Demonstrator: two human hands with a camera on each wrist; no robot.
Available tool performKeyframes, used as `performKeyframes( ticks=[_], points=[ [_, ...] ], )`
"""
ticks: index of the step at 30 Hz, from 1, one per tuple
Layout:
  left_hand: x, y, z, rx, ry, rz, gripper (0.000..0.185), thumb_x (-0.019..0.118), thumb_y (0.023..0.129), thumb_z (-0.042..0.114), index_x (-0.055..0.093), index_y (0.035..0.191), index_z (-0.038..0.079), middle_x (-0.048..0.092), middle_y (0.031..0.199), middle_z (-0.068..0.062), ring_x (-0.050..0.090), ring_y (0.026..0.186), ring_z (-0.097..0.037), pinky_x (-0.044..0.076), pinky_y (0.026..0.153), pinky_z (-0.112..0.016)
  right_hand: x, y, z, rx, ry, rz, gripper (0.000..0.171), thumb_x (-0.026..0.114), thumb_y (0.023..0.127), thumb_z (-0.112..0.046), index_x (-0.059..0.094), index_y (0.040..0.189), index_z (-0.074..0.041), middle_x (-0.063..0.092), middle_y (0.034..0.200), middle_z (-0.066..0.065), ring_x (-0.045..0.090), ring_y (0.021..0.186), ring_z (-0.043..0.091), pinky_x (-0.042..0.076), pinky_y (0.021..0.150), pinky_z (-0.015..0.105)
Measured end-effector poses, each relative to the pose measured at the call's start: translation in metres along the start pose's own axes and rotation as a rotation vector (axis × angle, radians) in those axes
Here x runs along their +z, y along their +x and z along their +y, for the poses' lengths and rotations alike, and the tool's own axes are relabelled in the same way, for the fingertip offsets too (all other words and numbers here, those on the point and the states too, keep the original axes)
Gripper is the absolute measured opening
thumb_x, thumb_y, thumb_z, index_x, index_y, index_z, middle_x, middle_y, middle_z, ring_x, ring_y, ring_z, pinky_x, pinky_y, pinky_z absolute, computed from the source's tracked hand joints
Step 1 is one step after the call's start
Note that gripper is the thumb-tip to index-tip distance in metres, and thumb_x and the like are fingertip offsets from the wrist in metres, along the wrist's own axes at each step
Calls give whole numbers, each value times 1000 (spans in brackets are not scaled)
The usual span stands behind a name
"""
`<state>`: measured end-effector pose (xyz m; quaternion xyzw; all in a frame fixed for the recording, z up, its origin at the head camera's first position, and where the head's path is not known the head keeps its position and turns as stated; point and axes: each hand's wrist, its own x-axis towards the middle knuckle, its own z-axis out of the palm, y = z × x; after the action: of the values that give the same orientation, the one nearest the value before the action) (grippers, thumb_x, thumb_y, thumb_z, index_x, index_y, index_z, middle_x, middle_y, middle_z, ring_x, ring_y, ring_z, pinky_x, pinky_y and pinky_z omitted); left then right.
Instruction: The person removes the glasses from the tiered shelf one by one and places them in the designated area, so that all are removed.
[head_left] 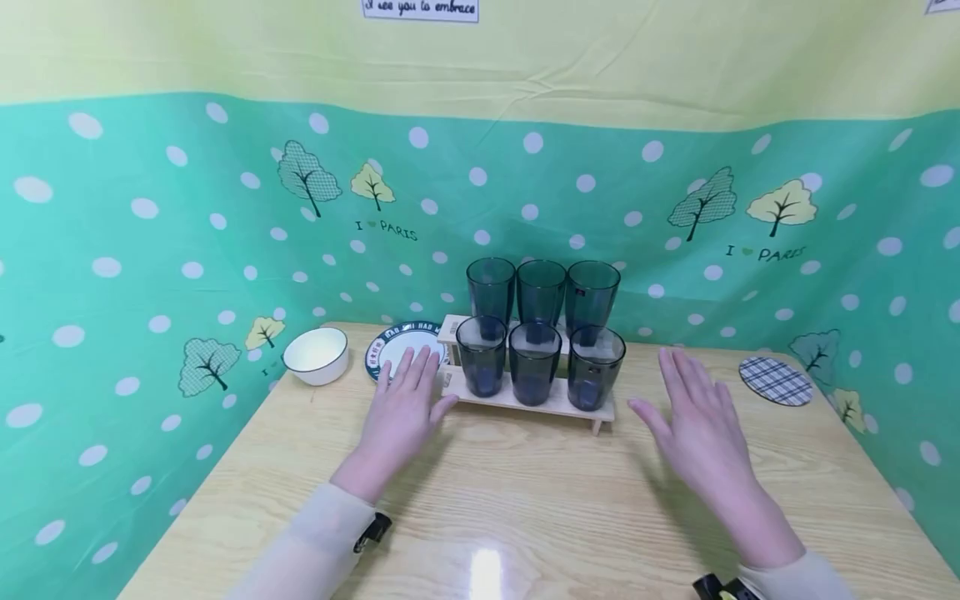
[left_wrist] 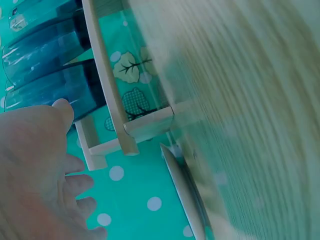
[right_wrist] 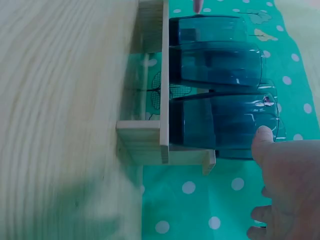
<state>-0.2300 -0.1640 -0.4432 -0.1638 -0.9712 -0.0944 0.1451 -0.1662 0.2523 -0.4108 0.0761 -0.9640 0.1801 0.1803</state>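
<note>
A two-step wooden rack [head_left: 457, 383] holds dark tinted glasses in two rows of three. The front row has a left glass [head_left: 482, 358], a middle glass [head_left: 534, 367] and a right glass [head_left: 596, 371]; behind, on the higher step, is the back row [head_left: 542, 287]. My left hand [head_left: 397, 408] is held palm down with fingers extended, just left of the rack and overlapping a blue-rimmed plate [head_left: 405, 340]. To the right of the rack, my right hand [head_left: 701, 429] has its fingers straight and its thumb spread. Both hands hold nothing. In each wrist view, the thumb overlaps the nearest glass.
A white bowl [head_left: 317, 358] stands at the table's back left. On the back right lies a round plaid mat [head_left: 776, 381]. A green dotted cloth [head_left: 532, 175] hangs behind and along the sides of the wooden table [head_left: 525, 492].
</note>
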Motion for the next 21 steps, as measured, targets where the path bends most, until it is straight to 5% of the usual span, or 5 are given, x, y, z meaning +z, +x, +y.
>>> performKeyframes(
  ticks=[12, 21],
  points=[
    [4, 11, 11, -30, -130, 24, 78, 54, 115, 49, 34, 170, -3, 28, 176, -22, 19, 165, -41, 15, 133, -54, -2, 19, -17, -26, 132, 27, 88, 58, 113, -50, 11, 179, -15, 18, 180, 23, 18, 162, 53, 6, 130, 68],
    [13, 16, 13, -89, -250, 33, 73, 57, 116, 42, 37, 167, -5, 39, 171, -24, 33, 161, -44, 21, 132, -54, -6, 30, -32, 81, 267, -63, 86, 53, 113, -59, 12, 179, -23, 17, 180, 24, 23, 159, 58, 25, 116, 84]
  ],
)
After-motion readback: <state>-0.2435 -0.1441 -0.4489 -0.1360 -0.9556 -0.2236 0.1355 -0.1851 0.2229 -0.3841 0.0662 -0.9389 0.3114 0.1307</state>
